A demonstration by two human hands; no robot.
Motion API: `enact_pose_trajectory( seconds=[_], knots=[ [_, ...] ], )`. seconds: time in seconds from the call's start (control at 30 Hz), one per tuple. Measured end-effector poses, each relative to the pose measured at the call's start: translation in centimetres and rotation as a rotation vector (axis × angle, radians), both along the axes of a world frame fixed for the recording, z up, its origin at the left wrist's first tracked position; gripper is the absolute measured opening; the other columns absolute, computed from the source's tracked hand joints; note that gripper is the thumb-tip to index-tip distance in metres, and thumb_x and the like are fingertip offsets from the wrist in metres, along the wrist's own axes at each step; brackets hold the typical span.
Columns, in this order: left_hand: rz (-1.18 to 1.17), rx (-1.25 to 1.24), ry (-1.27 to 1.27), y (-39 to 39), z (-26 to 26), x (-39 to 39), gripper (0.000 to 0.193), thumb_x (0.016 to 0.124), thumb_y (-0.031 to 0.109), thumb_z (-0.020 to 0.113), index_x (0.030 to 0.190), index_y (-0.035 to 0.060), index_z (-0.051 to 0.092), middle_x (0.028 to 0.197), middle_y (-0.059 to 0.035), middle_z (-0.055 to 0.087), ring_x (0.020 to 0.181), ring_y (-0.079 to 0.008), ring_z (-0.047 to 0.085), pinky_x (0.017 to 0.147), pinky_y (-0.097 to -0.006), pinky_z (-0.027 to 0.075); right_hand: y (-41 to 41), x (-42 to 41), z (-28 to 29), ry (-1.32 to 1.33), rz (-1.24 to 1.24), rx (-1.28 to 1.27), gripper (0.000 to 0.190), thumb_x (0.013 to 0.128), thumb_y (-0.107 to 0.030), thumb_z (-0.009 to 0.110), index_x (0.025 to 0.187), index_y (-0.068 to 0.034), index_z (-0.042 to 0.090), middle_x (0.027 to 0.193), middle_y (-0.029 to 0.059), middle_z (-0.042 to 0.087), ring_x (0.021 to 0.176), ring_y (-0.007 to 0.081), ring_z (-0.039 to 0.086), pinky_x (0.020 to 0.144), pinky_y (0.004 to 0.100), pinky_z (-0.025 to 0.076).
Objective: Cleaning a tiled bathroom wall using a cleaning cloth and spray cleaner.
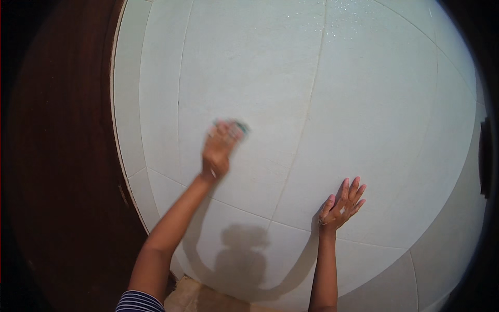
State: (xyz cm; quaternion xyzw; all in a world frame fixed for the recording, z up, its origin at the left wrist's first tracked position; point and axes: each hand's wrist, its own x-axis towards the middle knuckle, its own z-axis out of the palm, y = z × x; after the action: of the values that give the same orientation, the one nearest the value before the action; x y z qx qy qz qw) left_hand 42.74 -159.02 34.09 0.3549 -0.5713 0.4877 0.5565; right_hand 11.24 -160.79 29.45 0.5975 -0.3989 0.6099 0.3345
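My left hand (219, 146) presses a small greenish scrubbing pad or sponge (242, 128) against a white tiled wall (249, 78). Motion blurs both the hand and the pad, so the pad's exact kind is hard to make out. Lower and to the right, my right hand (341, 206) rests on the tiles with its fingers spread, holding nothing. White spots that look like foam show on the back of that hand and at its wrist. Water droplets (343, 19) glisten high on the tiles.
A dark brown wooden door or panel (66, 136) borders the wall on the left. Greyer tiles (382, 277) adjoin at the lower right, with a dark object (484, 158) at the right rim. Beige flooring (195, 294) shows below. My shadow falls on the lower tiles.
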Motion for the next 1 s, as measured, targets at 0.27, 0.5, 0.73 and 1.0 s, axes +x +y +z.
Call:
enact_pose_trajectory(
  seconds=[0.27,0.5,0.73,1.0],
  knots=[
    [-0.076,-0.077,-0.112,-1.9,14.6,-4.6,0.040,0.084,0.007,0.047,0.123,0.0152,0.053,0.128,-0.0100,0.049,0.122,-0.0278,0.042,0.101,-0.0450,0.032,-0.5,0.0,-0.7,-0.018,-0.041,0.024,0.046,0.085,-0.016,0.038,0.131,-0.009,0.040,0.141,0.0134,0.031,0.134,0.0328,0.017,0.107,0.0502,0.001],
    [-0.075,0.148,-0.619,-0.4,2.7,-0.8,0.031,0.082,0.014,0.055,0.112,0.0184,0.059,0.121,-0.0008,0.056,0.119,-0.0196,0.047,0.100,-0.0373,0.035,-0.7,-1.0,-0.6,0.015,-0.045,0.024,0.046,0.087,-0.018,0.038,0.132,-0.010,0.038,0.142,0.0134,0.030,0.134,0.0338,0.017,0.106,0.0513,0.002],
    [-0.035,-0.113,0.063,0.3,15.6,4.3,0.046,0.080,-0.007,0.035,0.120,0.0073,0.054,0.126,-0.0138,0.049,0.120,-0.0331,0.043,0.101,-0.0418,0.030,-0.2,0.3,-0.5,-0.013,-0.025,0.016,0.046,0.086,-0.016,0.038,0.132,-0.009,0.038,0.142,0.0146,0.030,0.134,0.0342,0.017,0.106,0.0505,0.000],
    [-0.118,-0.020,-0.592,-2.3,9.1,-11.1,0.043,0.081,0.013,0.049,0.120,0.0272,0.053,0.116,0.0015,0.055,0.097,-0.0162,0.056,0.077,-0.0338,0.039,-0.5,-1.3,-0.7,0.044,-0.051,0.044,0.046,0.086,-0.016,0.039,0.132,-0.010,0.039,0.141,0.0154,0.031,0.134,0.0348,0.019,0.107,0.0495,0.004]
  ],
)
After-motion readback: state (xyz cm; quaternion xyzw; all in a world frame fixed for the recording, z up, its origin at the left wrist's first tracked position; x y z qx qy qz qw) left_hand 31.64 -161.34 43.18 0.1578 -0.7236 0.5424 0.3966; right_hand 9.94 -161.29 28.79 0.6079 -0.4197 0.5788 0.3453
